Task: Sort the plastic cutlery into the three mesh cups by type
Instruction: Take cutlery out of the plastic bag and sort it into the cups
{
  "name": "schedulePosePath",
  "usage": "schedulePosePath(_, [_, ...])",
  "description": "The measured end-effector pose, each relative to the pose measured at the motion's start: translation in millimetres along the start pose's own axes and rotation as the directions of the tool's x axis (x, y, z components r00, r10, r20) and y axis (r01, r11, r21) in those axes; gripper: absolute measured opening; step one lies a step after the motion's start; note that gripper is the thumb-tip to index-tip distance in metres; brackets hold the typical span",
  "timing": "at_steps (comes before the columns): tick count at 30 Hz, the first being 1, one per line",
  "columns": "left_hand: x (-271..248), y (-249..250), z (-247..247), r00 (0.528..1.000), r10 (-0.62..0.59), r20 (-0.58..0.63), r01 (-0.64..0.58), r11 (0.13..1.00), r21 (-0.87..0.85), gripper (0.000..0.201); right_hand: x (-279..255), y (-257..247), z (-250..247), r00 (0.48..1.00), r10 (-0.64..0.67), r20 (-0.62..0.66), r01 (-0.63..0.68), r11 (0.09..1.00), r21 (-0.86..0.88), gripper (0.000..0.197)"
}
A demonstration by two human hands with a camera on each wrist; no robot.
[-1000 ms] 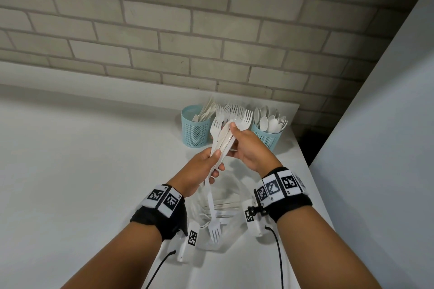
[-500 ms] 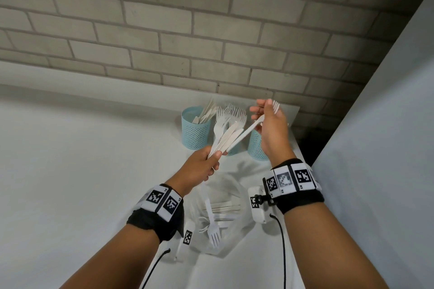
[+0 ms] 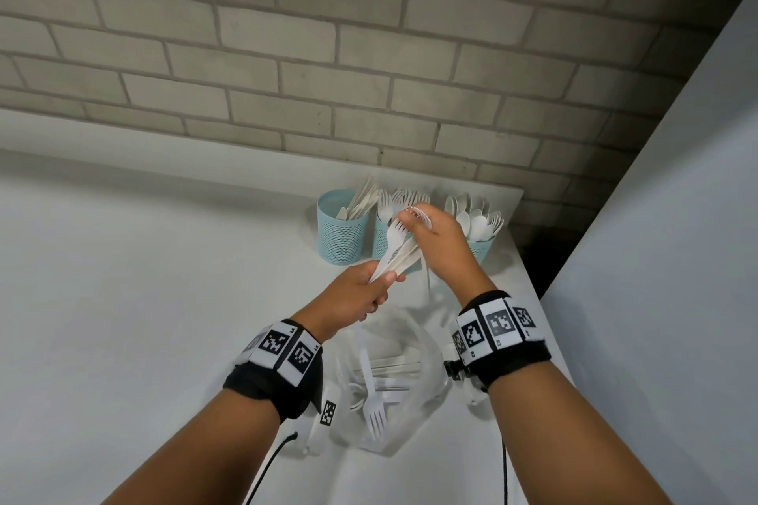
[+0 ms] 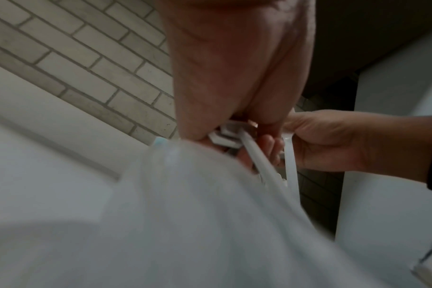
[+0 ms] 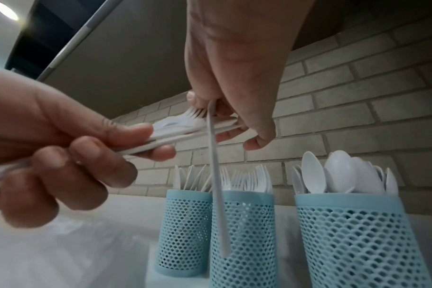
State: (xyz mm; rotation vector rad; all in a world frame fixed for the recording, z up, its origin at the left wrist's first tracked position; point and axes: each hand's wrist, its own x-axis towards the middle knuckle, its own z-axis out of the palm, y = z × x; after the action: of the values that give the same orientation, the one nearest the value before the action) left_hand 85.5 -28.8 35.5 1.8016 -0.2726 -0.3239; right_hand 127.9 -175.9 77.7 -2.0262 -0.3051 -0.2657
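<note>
Three teal mesh cups stand at the back of the table: the knife cup (image 3: 341, 236), the fork cup (image 3: 383, 244) and the spoon cup (image 3: 482, 248). In front of the fork cup my left hand (image 3: 383, 283) grips a bundle of white forks (image 3: 397, 254) by the handles. My right hand (image 3: 414, 217) is at the bundle's tine end and pinches a single fork (image 5: 216, 155), whose handle hangs down before the fork cup (image 5: 244, 239). In the right wrist view the spoon cup (image 5: 358, 243) is nearest. The handle ends of the bundle (image 4: 228, 137) show in the left wrist view.
A clear plastic bag (image 3: 426, 357) lies on the white table (image 3: 123, 299) under my wrists, with a fork (image 3: 375, 416) and more white cutlery inside. A brick wall (image 3: 369, 53) runs behind the cups. A grey panel (image 3: 676, 258) closes the right side.
Half a second ago my right hand held one fork up by the spoon cup. It has come back down to the bundle, and the fork now hangs handle-down from its fingers.
</note>
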Motion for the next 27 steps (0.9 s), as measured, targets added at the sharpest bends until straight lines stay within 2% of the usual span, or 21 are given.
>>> schedulePosePath(3, [0.2, 0.8, -0.5, 1.0, -0.009, 0.005, 0.009, 1.0, -0.005, 0.024, 10.9, 2.4, -6.0, 0.983, 0.022, -0.181, -0.016, 0.999, 0.034, 0.015])
schedulePosePath(5, [0.7, 0.5, -2.1, 1.0, -0.019, 0.001, 0.019, 1.0, -0.005, 0.024, 22.5, 3.2, -14.6, 0.942, 0.068, -0.328, -0.031, 0.993, 0.118, 0.015])
schedulePosePath(7, [1.7, -0.1, -3.1, 1.0, -0.027, -0.007, 0.027, 1.0, -0.01, 0.026, 32.3, 0.8, -23.0, 0.926, 0.139, -0.351, -0.043, 0.962, 0.269, 0.02])
schedulePosePath(10, [2.8, -3.1, -3.4, 0.999, -0.042, -0.021, 0.041, 0.999, -0.015, 0.026, 45.0, -3.6, -31.3, 0.912, 0.253, -0.322, -0.052, 0.851, 0.522, 0.022])
schedulePosePath(13, [3.8, -6.9, -4.4, 0.996, -0.07, -0.062, 0.067, 0.997, -0.048, 0.025, 60.5, -2.2, -34.6, 0.822, 0.342, -0.455, 0.017, 0.784, 0.621, 0.025])
schedulePosePath(15, [5.1, -8.1, -4.8, 0.992, -0.073, -0.103, 0.066, 0.995, -0.071, 0.026, 72.0, 1.8, -35.6, 0.75, 0.395, -0.531, 0.064, 0.755, 0.652, 0.027])
schedulePosePath(18, [6.3, -6.1, -6.6, 0.983, -0.047, -0.179, 0.023, 0.99, -0.136, 0.025, 86.1, 8.8, -31.8, 0.677, 0.423, -0.602, 0.126, 0.739, 0.661, 0.028])
schedulePosePath(23, [8.6, 1.5, -13.1, 0.968, -0.001, -0.25, -0.044, 0.983, -0.178, 0.023, 101.2, 18.1, -15.8, 0.59, 0.349, -0.728, 0.105, 0.861, 0.498, 0.03])
schedulePosePath(24, [9.2, 2.7, -13.9, 0.969, 0.001, -0.247, -0.048, 0.982, -0.184, 0.023, 102.5, 21.4, -13.5, 0.606, 0.329, -0.724, 0.105, 0.869, 0.483, 0.032])
schedulePosePath(27, [10.5, 3.9, -14.8, 0.973, 0.002, -0.229, -0.048, 0.979, -0.196, 0.022, 97.2, 27.9, -5.5, 0.699, 0.233, -0.676, 0.019, 0.939, 0.342, 0.04])
